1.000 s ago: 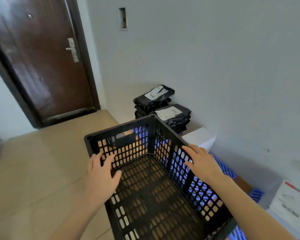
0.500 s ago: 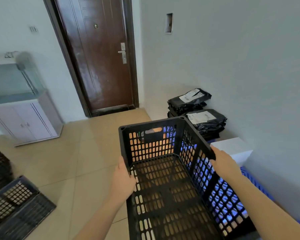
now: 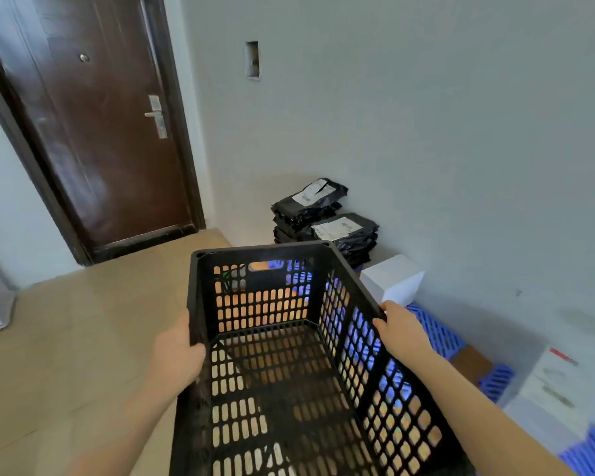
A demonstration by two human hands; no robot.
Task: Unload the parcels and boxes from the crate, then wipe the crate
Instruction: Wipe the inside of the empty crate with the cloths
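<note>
Your left grip (image 3: 176,355) and right grip (image 3: 401,333) each clasp a side rim of the crate (image 3: 255,251); parcels (image 3: 323,207) crowd 1 o'clock, floor (image 3: 83,321) spreads at 9 o'clock.

A black crate (image 3: 289,355) with a grid of slots; beyond it, glossy black parcels (image 3: 327,218) with white labels, a white box (image 3: 392,280), blue slatted pallets (image 3: 437,331), a dark brown door (image 3: 93,132), and a tan tiled floor (image 3: 66,338).

Both hands (image 3: 176,359) grip black crate (image 3: 265,290)
</note>
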